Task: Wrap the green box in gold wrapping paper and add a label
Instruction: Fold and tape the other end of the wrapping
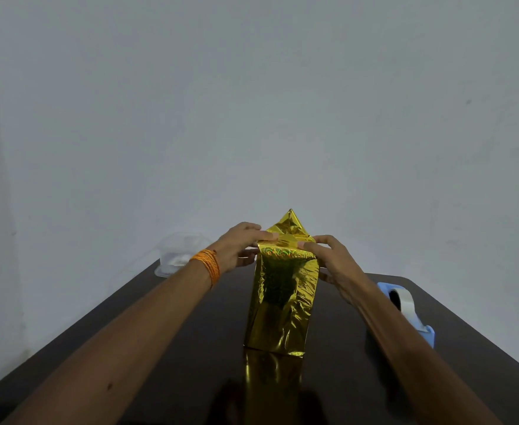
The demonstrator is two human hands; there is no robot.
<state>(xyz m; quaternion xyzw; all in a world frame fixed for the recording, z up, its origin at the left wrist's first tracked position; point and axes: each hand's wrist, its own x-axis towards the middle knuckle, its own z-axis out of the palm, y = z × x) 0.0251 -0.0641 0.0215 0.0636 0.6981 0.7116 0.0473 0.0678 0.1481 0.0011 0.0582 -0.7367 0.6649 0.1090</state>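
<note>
The parcel stands upright on its end near the middle of the dark desk (191, 332), already sheathed in gold wrapping paper (282, 296). The green box itself does not show; it is judged to be inside, since the foil keeps a box's tall, square shape. Standing it on end brings the open top within reach of both hands, which is probably why it is placed so.

The left hand (240, 245), an orange thread band (207, 263) at its wrist, lies over the top left corner with fingers across the fold and the thumb below, pinching the paper. The right hand (331, 259) does the same at the top right corner, thumb pressed on the crease and fingers curled behind. Between them the far flap (290, 223) stands up in a triangular point. The side folds look pushed in, and this flap is not yet brought down.

The step in hand seems to be closing the top end; tape and the label are left to do.

A blue tape dispenser (405, 305) sits on the desk just beside the right forearm, close enough to be knocked. A clear plastic container (178, 253) rests at the far left edge, well apart from the parcel. No label can be made out.
</note>
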